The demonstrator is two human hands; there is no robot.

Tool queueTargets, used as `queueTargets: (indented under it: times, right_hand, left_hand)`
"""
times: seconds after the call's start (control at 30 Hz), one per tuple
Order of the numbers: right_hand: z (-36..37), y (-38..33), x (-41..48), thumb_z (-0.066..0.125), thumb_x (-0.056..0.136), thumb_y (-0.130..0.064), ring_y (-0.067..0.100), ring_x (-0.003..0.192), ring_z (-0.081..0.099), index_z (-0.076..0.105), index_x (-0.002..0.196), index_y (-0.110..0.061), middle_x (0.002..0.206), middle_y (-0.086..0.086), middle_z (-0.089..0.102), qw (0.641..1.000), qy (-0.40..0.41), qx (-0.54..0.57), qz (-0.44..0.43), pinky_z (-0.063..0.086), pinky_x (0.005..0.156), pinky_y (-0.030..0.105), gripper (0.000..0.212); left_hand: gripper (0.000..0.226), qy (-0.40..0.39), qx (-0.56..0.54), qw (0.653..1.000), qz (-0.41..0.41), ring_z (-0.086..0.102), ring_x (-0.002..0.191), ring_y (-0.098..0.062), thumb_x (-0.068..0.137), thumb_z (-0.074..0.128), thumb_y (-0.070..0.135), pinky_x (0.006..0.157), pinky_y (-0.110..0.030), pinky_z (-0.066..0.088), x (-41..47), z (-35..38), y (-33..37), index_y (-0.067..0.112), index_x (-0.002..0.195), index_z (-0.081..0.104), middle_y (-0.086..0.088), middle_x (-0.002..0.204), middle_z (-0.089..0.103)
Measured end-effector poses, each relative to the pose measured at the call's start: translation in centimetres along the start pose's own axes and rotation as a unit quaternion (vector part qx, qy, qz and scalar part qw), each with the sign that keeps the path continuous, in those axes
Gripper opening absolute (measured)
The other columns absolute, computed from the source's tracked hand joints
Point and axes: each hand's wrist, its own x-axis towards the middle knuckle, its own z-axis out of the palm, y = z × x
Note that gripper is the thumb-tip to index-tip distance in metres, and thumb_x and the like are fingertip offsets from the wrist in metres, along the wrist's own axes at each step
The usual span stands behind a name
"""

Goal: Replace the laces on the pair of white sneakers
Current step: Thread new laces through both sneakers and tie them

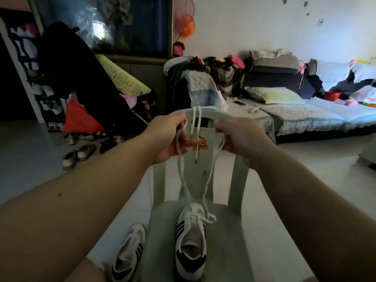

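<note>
The left hand (pixel 168 137) and right hand (pixel 242 139) are raised in front of the chair (pixel 230 241) back. Each hand's fingers are curled around one strand of the white lace (pixel 183 180). Both strands run down to the front eyelets of the sneaker (pixel 190 241). This sneaker lies on the chair seat, well below the hands. Its long axis runs front to back, with the toe toward the chair back and the heel toward the seat's front edge. The second sneaker (pixel 130 253) lies on the floor just beside the chair's left side, toe pointing the same way.
</note>
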Motion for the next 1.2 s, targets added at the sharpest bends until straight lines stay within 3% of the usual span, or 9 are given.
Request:
queueTargets:
  times: [0.07, 0.13, 0.3, 0.47, 0.57, 0.7, 0.93, 1.07, 1.2]
  right_hand:
    - [1.0, 3.6, -0.2, 0.062, 0.085, -0.021, 0.015, 0.070, 0.054, 0.063, 0.076, -0.010, 0.069, 0.000, 0.060, 0.999, 0.015, 0.002, 0.035, 0.045, 0.069, 0.034, 0.015]
    - [2.0, 7.3, -0.4, 0.059, 0.087, -0.018, 0.015, 0.071, 0.053, 0.062, 0.073, -0.009, 0.069, 0.001, 0.058, 0.997, 0.011, 0.017, 0.074, 0.045, 0.068, 0.032, 0.016]
    - [4.8, 15.9, 0.1, 0.057, 0.082, -0.010, 0.021, 0.068, 0.056, 0.064, 0.079, 0.001, 0.076, 0.015, 0.065, 0.989, -0.012, -0.014, 0.147, 0.044, 0.061, 0.030, 0.013]
    - [7.1, 22.5, 1.0, 0.062, 0.086, -0.019, 0.010, 0.056, 0.052, 0.055, 0.072, -0.017, 0.067, -0.001, 0.058, 0.970, -0.076, -0.170, 0.159, 0.038, 0.047, 0.015, 0.016]
    - [8.1, 24.9, 1.6, 0.070, 0.081, -0.022, 0.004, 0.067, 0.053, 0.051, 0.083, -0.026, 0.078, -0.009, 0.056, 0.945, -0.158, -0.240, 0.158, 0.034, 0.048, 0.012, 0.019]
    - [9.1, 25.3, 2.8, 0.072, 0.080, -0.033, 0.012, 0.100, 0.057, 0.062, 0.119, -0.027, 0.111, -0.003, 0.062, 0.928, -0.216, -0.274, 0.130, 0.039, 0.074, 0.018, 0.040]
    - [10.8, 26.4, 3.9, 0.062, 0.082, -0.052, 0.016, 0.087, 0.061, 0.073, 0.099, -0.028, 0.098, 0.000, 0.069, 0.889, -0.239, -0.382, 0.087, 0.049, 0.075, 0.026, 0.031]
    - [11.1, 26.4, 3.9, 0.057, 0.084, -0.051, 0.020, 0.089, 0.061, 0.072, 0.098, -0.029, 0.096, 0.000, 0.066, 0.876, -0.230, -0.415, 0.085, 0.049, 0.074, 0.027, 0.031]
    - [10.8, 26.3, 3.8, 0.060, 0.084, -0.040, 0.019, 0.087, 0.059, 0.072, 0.101, -0.031, 0.098, 0.000, 0.065, 0.872, -0.247, -0.411, 0.098, 0.045, 0.072, 0.025, 0.023]
  left_hand:
    - [0.040, 0.018, 0.025, 0.999, -0.033, 0.046, 0.045, -0.014, 0.099, 0.042, 0.040, 0.056, -0.027, 0.041, 0.7, -0.8, -2.9, 0.019, 0.066, 0.043, 0.002, 0.051, 0.039]
    - [0.031, 0.023, 0.162, 0.986, -0.043, 0.037, 0.049, -0.011, 0.095, 0.047, 0.046, 0.048, -0.024, 0.031, 1.9, -2.0, -6.6, 0.018, 0.081, 0.050, 0.002, 0.060, 0.041]
    - [0.049, -0.004, 0.461, 0.886, -0.059, 0.055, 0.093, -0.014, 0.081, 0.068, 0.047, 0.068, -0.027, 0.041, 4.8, -3.5, -16.6, 0.020, 0.119, 0.053, 0.003, 0.111, 0.058]
    - [0.032, -0.093, 0.534, 0.834, -0.102, 0.063, 0.076, -0.017, 0.081, 0.063, 0.051, 0.060, -0.025, 0.041, 7.1, -3.6, -23.8, 0.020, 0.082, 0.072, -0.001, 0.081, 0.069]
    - [0.027, -0.101, 0.520, 0.843, -0.094, 0.061, 0.076, -0.011, 0.083, 0.063, 0.048, 0.064, -0.025, 0.044, 8.0, -3.5, -25.8, 0.024, 0.087, 0.073, 0.004, 0.084, 0.069]
    - [0.020, -0.083, 0.526, 0.845, -0.056, 0.059, 0.075, -0.009, 0.088, 0.060, 0.038, 0.066, -0.022, 0.041, 8.9, -4.1, -26.5, 0.025, 0.093, 0.074, 0.005, 0.090, 0.070]
    - [0.024, -0.096, 0.472, 0.872, -0.088, 0.059, 0.075, -0.019, 0.091, 0.056, 0.025, 0.062, -0.026, 0.039, 9.5, -4.2, -26.5, 0.019, 0.070, 0.066, -0.004, 0.074, 0.063]
    - [0.019, -0.094, 0.408, 0.901, -0.111, 0.060, 0.085, -0.020, 0.090, 0.056, 0.014, 0.074, -0.024, 0.045, 9.2, -3.8, -25.5, 0.009, 0.088, 0.074, -0.006, 0.093, 0.069]
    - [0.019, -0.037, 0.346, 0.929, -0.125, 0.047, 0.068, -0.018, 0.090, 0.055, 0.008, 0.059, -0.024, 0.036, 8.8, -5.2, -23.7, 0.003, 0.079, 0.069, -0.002, 0.066, 0.052]
